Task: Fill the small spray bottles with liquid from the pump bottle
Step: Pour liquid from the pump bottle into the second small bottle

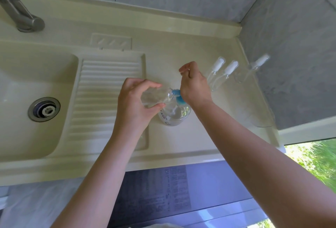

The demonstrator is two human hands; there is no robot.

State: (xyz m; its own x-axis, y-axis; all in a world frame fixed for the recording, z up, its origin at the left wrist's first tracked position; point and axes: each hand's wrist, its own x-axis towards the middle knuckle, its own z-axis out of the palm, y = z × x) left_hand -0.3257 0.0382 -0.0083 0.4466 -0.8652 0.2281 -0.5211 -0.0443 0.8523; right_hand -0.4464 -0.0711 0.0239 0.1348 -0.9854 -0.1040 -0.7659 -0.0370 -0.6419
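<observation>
My left hand (134, 100) grips a small clear spray bottle (154, 97) with no cap, tilted on its side. The bottle's mouth meets the blue nozzle of the pump head (177, 96). The clear pump bottle (173, 116) stands on the counter right under both hands and holds some liquid. My right hand (194, 84) is over the pump head, its heel bearing on the blue top and its fingers curled into a fist. Whatever may be inside that fist is hidden.
Three more small clear spray bottles with white caps (230, 68) stand at the right of the cream counter (181, 51), near the grey wall. A ribbed drainboard (105, 89), a sink basin (36, 82) and a metal tap (23, 17) lie to the left.
</observation>
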